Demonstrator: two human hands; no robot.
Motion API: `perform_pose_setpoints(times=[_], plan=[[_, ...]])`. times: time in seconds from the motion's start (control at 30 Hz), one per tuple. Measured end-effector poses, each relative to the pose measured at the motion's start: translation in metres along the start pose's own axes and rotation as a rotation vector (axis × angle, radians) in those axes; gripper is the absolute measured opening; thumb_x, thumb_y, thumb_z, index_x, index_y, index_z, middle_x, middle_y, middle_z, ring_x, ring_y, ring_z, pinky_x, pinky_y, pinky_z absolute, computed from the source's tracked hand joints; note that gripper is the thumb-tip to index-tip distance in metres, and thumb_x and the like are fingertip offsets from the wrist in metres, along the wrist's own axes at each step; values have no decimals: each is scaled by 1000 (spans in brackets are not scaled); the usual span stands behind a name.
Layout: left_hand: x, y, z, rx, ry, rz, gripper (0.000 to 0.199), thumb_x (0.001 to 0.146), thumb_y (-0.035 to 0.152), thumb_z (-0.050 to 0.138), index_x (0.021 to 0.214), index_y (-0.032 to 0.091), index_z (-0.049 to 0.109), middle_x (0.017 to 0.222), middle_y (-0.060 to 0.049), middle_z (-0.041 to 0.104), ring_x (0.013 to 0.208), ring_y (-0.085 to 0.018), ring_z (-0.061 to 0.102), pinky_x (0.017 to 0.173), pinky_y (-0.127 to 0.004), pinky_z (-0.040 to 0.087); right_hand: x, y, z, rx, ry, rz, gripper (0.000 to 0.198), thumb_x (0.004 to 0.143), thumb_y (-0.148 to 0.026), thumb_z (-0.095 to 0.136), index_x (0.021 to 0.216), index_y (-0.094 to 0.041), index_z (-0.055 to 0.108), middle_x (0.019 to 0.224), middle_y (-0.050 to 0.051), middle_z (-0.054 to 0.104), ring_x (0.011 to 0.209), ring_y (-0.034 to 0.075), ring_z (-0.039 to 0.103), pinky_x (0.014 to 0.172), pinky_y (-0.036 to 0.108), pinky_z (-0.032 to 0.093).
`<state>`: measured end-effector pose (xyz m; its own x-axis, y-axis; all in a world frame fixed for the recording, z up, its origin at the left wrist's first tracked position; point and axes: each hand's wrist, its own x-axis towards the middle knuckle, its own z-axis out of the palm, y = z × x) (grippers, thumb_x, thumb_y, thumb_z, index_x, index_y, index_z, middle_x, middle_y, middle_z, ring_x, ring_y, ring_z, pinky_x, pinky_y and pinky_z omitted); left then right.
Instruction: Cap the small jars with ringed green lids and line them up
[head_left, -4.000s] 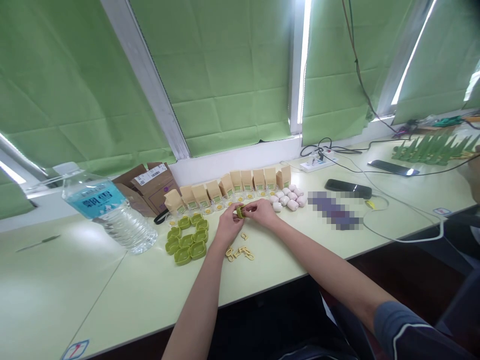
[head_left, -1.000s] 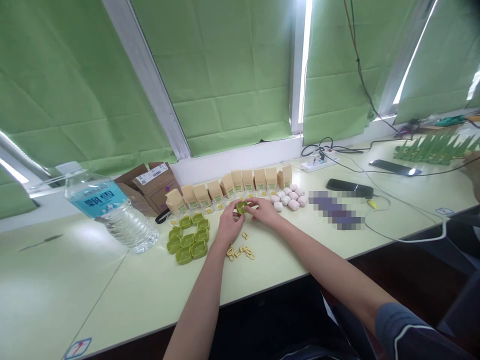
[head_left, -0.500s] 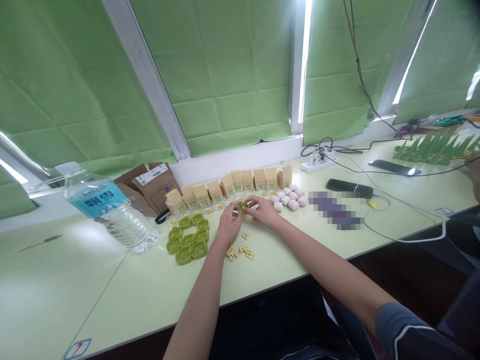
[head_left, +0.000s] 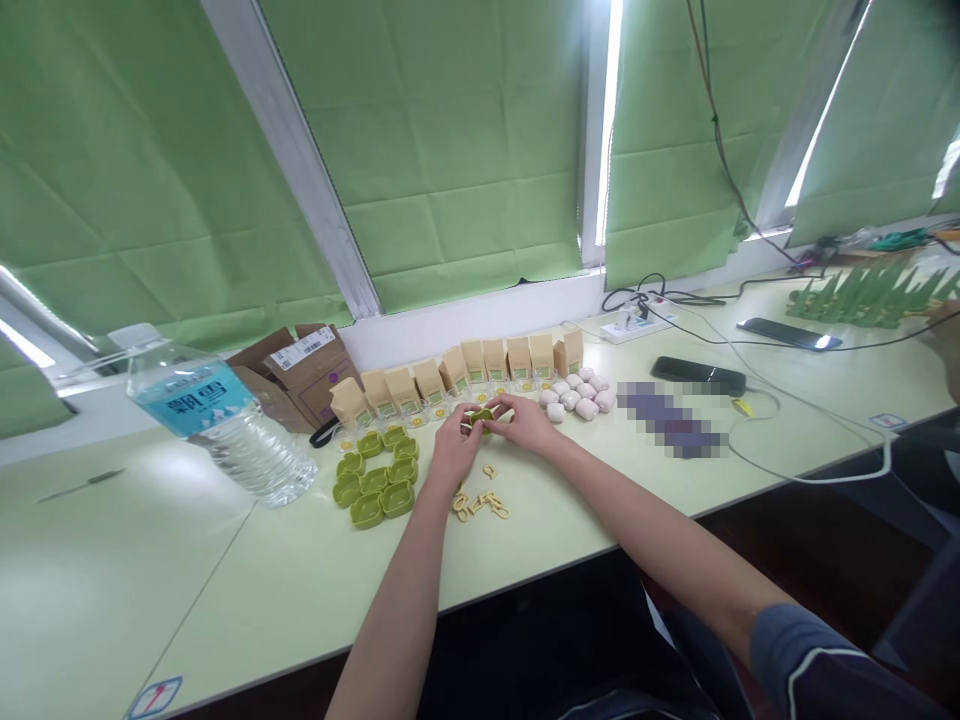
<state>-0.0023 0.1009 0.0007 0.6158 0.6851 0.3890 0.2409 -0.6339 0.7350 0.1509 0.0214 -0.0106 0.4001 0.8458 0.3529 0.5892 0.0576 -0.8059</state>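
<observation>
Between both hands is a small green plastic cup [head_left: 482, 416], like those standing on the table. My left hand [head_left: 455, 440] grips its left side, and my right hand [head_left: 519, 424] pinches the right side. The fingers partly cover the cup. Left of my hands, several matching green cups [head_left: 376, 481] are grouped close together. Below my hands lie small yellow ring-like pieces [head_left: 480, 505], with one such piece [head_left: 490, 471] apart from the pile. Several white-pink rounded pieces [head_left: 577, 394] are heaped to the right of my right hand.
Behind my hands runs a row of tan paper boxes [head_left: 431, 382] with small clear packets in front. A large water bottle [head_left: 225, 420] and an opened cardboard box [head_left: 300, 378] stand left. Rightward are a black phone [head_left: 697, 377], a power strip [head_left: 637, 326] and cables.
The green cup has been tilted between my fingers, and my hands have turned slightly around it. Everything else on the table stays where it was.
</observation>
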Motion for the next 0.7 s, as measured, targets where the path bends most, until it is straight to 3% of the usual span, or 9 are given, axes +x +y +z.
perform_pose_setpoints(times=[0.33,0.7], plan=[[-1,-1,1,32,7,15,16,85,26,56,99,24,62,77,1,66,69,-14,61,69,-27,48,1,3,3,-48,-4,-41,23,76,-34,74,98,-24,72,85,-1,73,78,16,65,71,27,44],[-2,1,0,46,11,5,15,84,25,56,98,24,61,75,1,65,66,-14,60,66,-26,46,-1,1,2,-49,-25,-54,22,76,-29,71,98,-24,72,86,-1,73,74,14,63,68,25,42]])
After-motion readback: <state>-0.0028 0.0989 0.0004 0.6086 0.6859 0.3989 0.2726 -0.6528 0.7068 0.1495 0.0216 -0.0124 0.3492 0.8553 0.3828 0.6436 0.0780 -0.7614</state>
